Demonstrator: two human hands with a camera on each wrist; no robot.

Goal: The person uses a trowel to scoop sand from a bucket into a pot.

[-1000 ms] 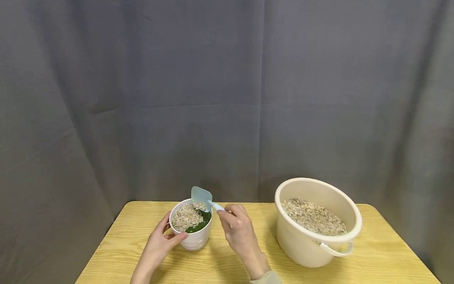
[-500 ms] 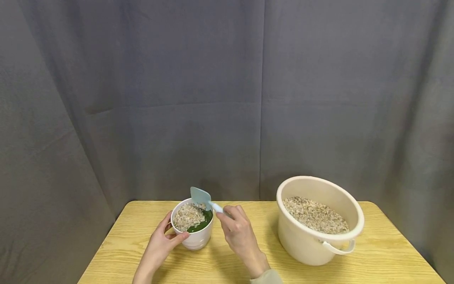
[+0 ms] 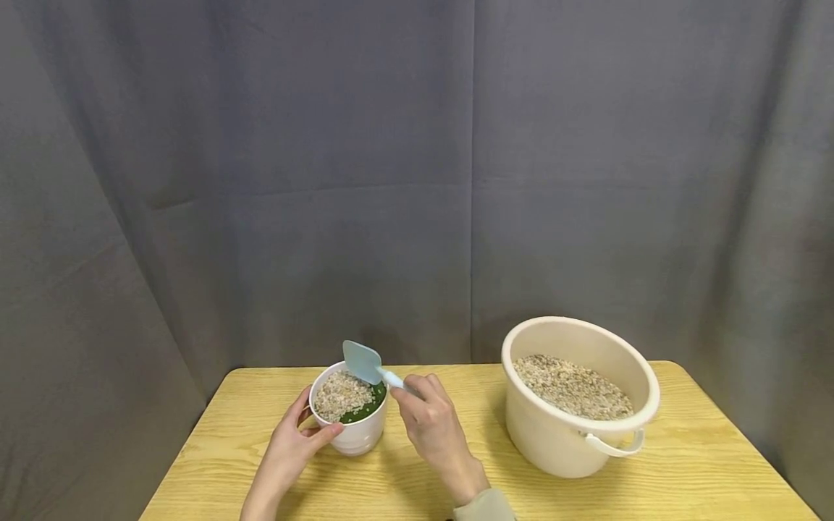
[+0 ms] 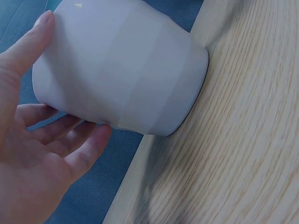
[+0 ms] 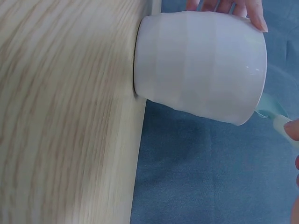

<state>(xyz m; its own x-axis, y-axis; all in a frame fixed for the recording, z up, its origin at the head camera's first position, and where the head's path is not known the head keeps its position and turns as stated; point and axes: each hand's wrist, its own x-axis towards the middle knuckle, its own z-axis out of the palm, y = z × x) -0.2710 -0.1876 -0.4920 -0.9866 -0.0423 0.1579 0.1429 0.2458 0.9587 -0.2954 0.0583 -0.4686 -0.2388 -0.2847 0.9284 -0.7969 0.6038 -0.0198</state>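
A white pot (image 3: pixel 355 436) stands on the table, with pale gravel (image 3: pixel 342 395) over much of its inside and a dark green patch (image 3: pixel 366 412) bare at the right. My left hand (image 3: pixel 289 443) holds the pot from the left, thumb near the front rim and fingers round the far side; the left wrist view shows the fingers (image 4: pixel 88 144) against its wall. My right hand (image 3: pixel 435 427) grips the handle of a light blue hand shovel (image 3: pixel 362 361). The blade is tilted over the pot's back right rim. Whether it touches the gravel, I cannot tell.
A large cream bucket (image 3: pixel 547 452) with gravel (image 3: pixel 573 387) inside stands to the right, its white handle (image 3: pixel 612 447) hanging at the front. The wooden table (image 3: pixel 215 463) ends at a grey curtain (image 3: pixel 391 181) behind.
The shovel blade has turned and shifted slightly left over the pot's rim, my right hand moving with it. My left hand keeps its hold on the pot. The whole view has shifted a little.
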